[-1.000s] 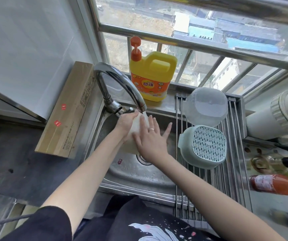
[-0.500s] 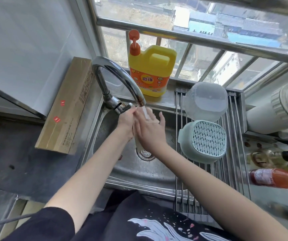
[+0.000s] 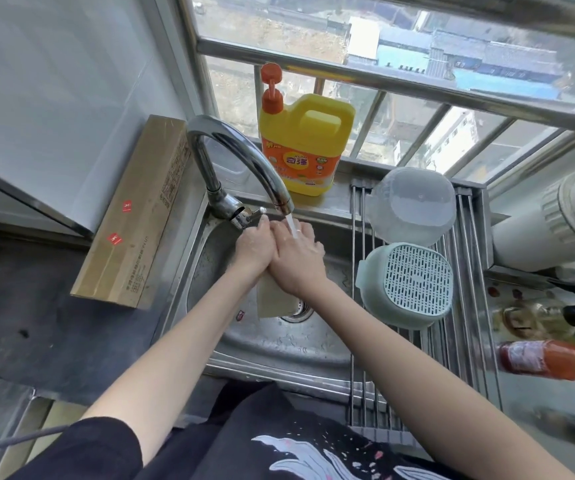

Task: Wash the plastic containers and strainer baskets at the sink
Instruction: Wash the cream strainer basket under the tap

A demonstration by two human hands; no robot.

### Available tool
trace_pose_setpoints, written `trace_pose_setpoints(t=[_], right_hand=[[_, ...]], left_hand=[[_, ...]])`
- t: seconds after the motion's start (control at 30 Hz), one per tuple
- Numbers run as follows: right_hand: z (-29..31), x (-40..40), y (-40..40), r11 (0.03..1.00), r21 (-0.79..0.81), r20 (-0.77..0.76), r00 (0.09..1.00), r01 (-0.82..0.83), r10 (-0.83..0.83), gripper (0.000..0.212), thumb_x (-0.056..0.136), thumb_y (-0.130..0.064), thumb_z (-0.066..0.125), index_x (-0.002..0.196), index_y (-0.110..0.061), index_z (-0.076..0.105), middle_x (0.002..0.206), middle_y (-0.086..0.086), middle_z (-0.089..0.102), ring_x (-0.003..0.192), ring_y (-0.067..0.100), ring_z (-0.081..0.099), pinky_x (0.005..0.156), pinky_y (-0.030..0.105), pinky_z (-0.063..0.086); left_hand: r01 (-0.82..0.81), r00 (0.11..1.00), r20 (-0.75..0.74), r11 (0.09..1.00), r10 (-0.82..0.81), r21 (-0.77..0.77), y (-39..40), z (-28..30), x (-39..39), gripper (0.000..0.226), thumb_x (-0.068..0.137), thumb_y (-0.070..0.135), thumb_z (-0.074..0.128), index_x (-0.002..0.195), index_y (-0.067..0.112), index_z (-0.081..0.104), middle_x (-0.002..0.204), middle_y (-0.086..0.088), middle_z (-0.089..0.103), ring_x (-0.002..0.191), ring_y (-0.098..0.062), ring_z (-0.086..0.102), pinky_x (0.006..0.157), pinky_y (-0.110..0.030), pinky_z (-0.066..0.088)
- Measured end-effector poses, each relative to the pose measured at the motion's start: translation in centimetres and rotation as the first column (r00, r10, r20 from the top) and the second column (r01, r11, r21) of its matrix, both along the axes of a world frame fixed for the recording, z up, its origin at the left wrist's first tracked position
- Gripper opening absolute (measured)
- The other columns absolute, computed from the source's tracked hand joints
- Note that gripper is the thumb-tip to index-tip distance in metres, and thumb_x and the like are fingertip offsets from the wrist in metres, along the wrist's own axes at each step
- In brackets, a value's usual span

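Right hand turned palm-down under the stream, pale cloth now hanging below both hands

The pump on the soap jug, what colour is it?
Orange pump, on a yellow soap jug; head view.

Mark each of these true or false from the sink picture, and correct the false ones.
1. Water runs from the faucet onto the right hand. True.
2. The strainer basket lies inside the sink basin. False: it sits upside down on the drying rack beside the sink.
3. The yellow detergent jug stands on the ledge behind the sink. True.
4. The clear container is nearer the person than the strainer basket. False: it lies farther, toward the window.
5. The left hand is on the red bottle. False: both hands meet under the faucet.
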State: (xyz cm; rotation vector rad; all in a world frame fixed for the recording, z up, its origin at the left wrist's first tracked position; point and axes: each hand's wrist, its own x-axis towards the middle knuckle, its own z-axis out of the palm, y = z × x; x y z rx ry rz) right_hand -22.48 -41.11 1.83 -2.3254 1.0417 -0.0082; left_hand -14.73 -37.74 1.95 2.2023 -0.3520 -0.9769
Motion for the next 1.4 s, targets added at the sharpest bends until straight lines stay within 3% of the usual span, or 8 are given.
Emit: trace_pose_setpoints(t=[0.23, 0.47, 0.63, 0.83, 0.97, 1.03, 1.17, 1.4], right_hand=[[-0.9, -0.8, -4.5, 0.956, 0.227, -0.269, 0.955, 0.186, -0.122, 0.043, 0.099, -0.032, 0.02, 0.127, -0.012, 0.045, 0.127, 0.017, 0.055, 0.118, 0.039, 0.049, 0.093, 0.048, 0.038], [-1.1, -0.9, -0.5, 0.995, -0.091, -0.113, 0.992, 0.038, -0.048, 0.038, 0.099, -0.035, 0.033, 0.128, -0.017, 0.051, 0.135, 0.006, 0.052, 0.131, 0.027, 0.042, 0.11, 0.052, 0.023], [-2.3, -3.0, 1.4, 0.888, -0.437, 0.168, 0.957, -0.143, 0.237, 0.044, 0.095, -0.028, 0.033, 0.12, -0.008, 0.064, 0.122, 0.009, 0.064, 0.122, 0.031, 0.054, 0.109, 0.052, 0.026], [-2.9, -4.7, -1.8, 0.636, -0.644, 0.069, 0.795, -0.426, 0.603, 0.037, 0.093, -0.028, 0.044, 0.111, -0.009, 0.069, 0.117, 0.004, 0.068, 0.115, 0.027, 0.06, 0.11, 0.052, 0.025], [-2.2, -3.7, -1.0, 0.82, -0.537, 0.231, 0.9, -0.199, 0.37, 0.036, 0.09, -0.026, 0.044, 0.111, -0.009, 0.068, 0.112, 0.008, 0.068, 0.11, 0.032, 0.06, 0.1, 0.044, 0.041], [-1.4, -3.0, -0.6, 0.866, -0.483, 0.232, 0.934, -0.132, 0.271, 0.042, 0.09, -0.029, 0.04, 0.116, -0.009, 0.065, 0.113, 0.009, 0.067, 0.116, 0.032, 0.055, 0.095, 0.04, 0.038], [-0.2, -2.0, -1.4, 0.934, -0.334, 0.181, 0.964, -0.125, 0.194, 0.045, 0.092, -0.033, 0.029, 0.103, -0.014, 0.067, 0.104, 0.006, 0.062, 0.105, 0.027, 0.051, 0.08, 0.037, 0.032], [-0.1, -1.1, -2.6, 0.996, 0.077, -0.057, 0.997, 0.05, -0.046, 0.042, 0.099, -0.034, 0.031, 0.132, -0.013, 0.045, 0.134, 0.016, 0.044, 0.127, 0.036, 0.036, 0.107, 0.048, 0.027]], left_hand=[[0.269, 0.96, 0.095, 0.962, -0.264, -0.047, 0.6, 1.7, -3.2, 0.043, 0.102, 0.019, 0.027, 0.114, -0.01, 0.057, 0.12, -0.03, 0.058, 0.113, -0.039, 0.052, 0.091, -0.038, 0.037], [-0.189, 0.98, -0.081, 0.978, 0.182, -0.092, -1.0, 0.1, -1.7, 0.051, 0.101, 0.029, 0.029, 0.115, -0.01, 0.06, 0.122, -0.028, 0.058, 0.118, -0.037, 0.052, 0.099, -0.038, 0.04], [-0.524, 0.75, -0.512, 0.849, 0.419, -0.073, -1.7, -2.8, 0.4, 0.041, 0.1, 0.029, 0.033, 0.089, -0.001, 0.058, 0.105, -0.012, 0.063, 0.102, -0.024, 0.057, 0.092, -0.029, 0.043], [-0.648, 0.527, -0.664, 0.757, 0.53, 0.089, -1.0, -2.9, -0.5, 0.048, 0.1, 0.031, 0.021, 0.093, 0.007, 0.061, 0.099, -0.005, 0.066, 0.092, -0.025, 0.059, 0.078, -0.027, 0.045], [-0.597, 0.685, -0.561, 0.8, 0.464, -0.067, -2.1, -1.4, -0.5, 0.049, 0.101, 0.033, 0.027, 0.112, -0.002, 0.059, 0.114, -0.01, 0.061, 0.105, -0.025, 0.058, 0.096, -0.033, 0.045], [-0.573, 0.779, -0.386, 0.81, 0.493, -0.121, -2.7, -1.1, -0.1, 0.047, 0.099, 0.031, 0.033, 0.114, -0.005, 0.059, 0.113, -0.013, 0.062, 0.107, -0.026, 0.058, 0.1, -0.036, 0.045], [-0.49, 0.828, -0.367, 0.865, 0.423, -0.11, -2.0, -1.7, -0.4, 0.044, 0.099, 0.031, 0.033, 0.103, -0.001, 0.063, 0.112, -0.015, 0.064, 0.102, -0.03, 0.061, 0.095, -0.037, 0.048], [-0.049, 0.998, 0.034, 0.981, 0.056, -0.189, -0.9, 0.4, -1.2, 0.048, 0.101, 0.028, 0.03, 0.106, -0.006, 0.065, 0.111, -0.022, 0.064, 0.101, -0.03, 0.056, 0.078, -0.031, 0.035]])
